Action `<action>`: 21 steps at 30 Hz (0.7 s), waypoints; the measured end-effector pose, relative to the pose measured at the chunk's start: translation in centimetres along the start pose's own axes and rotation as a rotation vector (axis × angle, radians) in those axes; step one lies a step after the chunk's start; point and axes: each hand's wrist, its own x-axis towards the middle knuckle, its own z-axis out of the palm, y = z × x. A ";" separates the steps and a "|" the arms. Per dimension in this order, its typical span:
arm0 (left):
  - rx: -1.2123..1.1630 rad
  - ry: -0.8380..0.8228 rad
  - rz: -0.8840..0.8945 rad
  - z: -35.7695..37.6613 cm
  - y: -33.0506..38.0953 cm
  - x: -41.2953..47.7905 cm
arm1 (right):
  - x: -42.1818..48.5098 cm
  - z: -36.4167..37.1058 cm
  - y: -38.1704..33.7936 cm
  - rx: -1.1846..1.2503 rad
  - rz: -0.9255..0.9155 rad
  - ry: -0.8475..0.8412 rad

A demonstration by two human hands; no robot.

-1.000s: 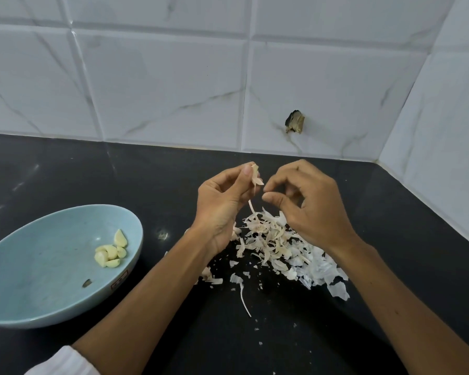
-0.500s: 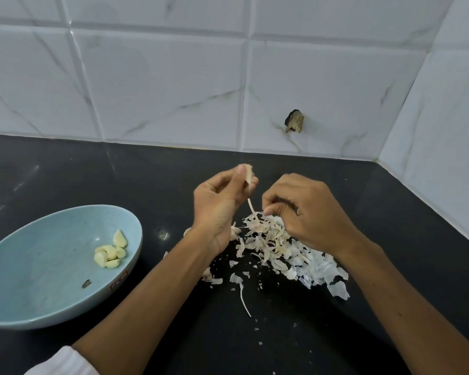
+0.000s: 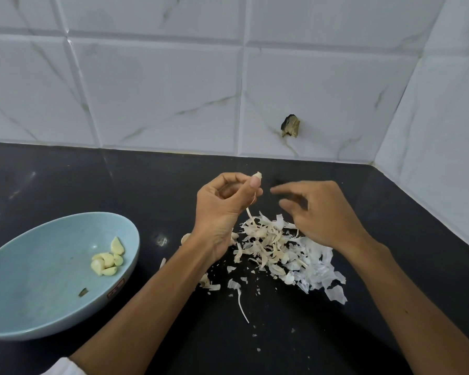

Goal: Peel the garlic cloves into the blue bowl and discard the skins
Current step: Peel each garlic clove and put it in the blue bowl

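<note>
— Starting with the largest surfaces: what is recorded?

— White marble-veined wall tiles [image 3: 173,90] run along the back and the right and meet in a corner. Below them lies a glossy black desk [image 3: 65,180].

— Where is the receiving vessel?

— The blue bowl [image 3: 33,280] sits on the desk at the left, just beside the left forearm.

— And the waste?

— A pile of skins [image 3: 276,247] lies on the desk right of centre, below both hands. Loose flakes are scattered from it toward the near edge.

— State of the hands?

— The left hand [image 3: 222,207] is raised over the pile's left edge. Its grip is narrow, with thumb and curled fingers pinching a garlic clove [image 3: 258,175] whose tip shows above the thumb. The right hand [image 3: 325,212] hovers over the pile's right side. Its fingers are blurred but loosely spread, so the grip is wide and holds nothing.

— Smaller items?

— A cluster of peeled cloves [image 3: 107,259] lies together inside the bowl, toward its right side. A thin strip of skin [image 3: 251,212] hangs from the left grip down to the pile. One back tile has a small dark broken hole [image 3: 291,126]. A dark speck [image 3: 83,292] lies in the bowl near its front wall, apart from the cloves.
</note>
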 end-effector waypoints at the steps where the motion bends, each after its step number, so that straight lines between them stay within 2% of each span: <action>1: 0.028 -0.021 0.017 0.0 -0.2 0.0 | 0.0 -0.1 -0.3 0.095 0.012 0.083; 3: 0.048 -0.066 0.044 0.0 -0.4 0.0 | 0.1 -0.6 -1.2 0.315 0.037 0.169; 5: 0.041 -0.097 0.065 0.0 -0.6 -0.1 | 0.1 -0.8 -2.0 0.452 0.027 0.128; 9: 0.059 -0.110 0.094 -0.2 -0.7 -0.1 | 0.1 -0.6 -2.0 0.492 -0.012 0.146; 13: 0.068 -0.143 0.096 -0.1 -0.7 -0.1 | 0.2 -0.5 -1.9 0.561 0.063 0.244; 16: 0.082 -0.157 0.112 0.0 -0.8 -0.1 | 0.2 -0.3 -1.9 0.580 0.093 0.257; 21: 0.130 -0.177 0.147 -0.1 -0.9 -0.1 | 0.0 -0.2 -2.0 0.441 -0.017 0.267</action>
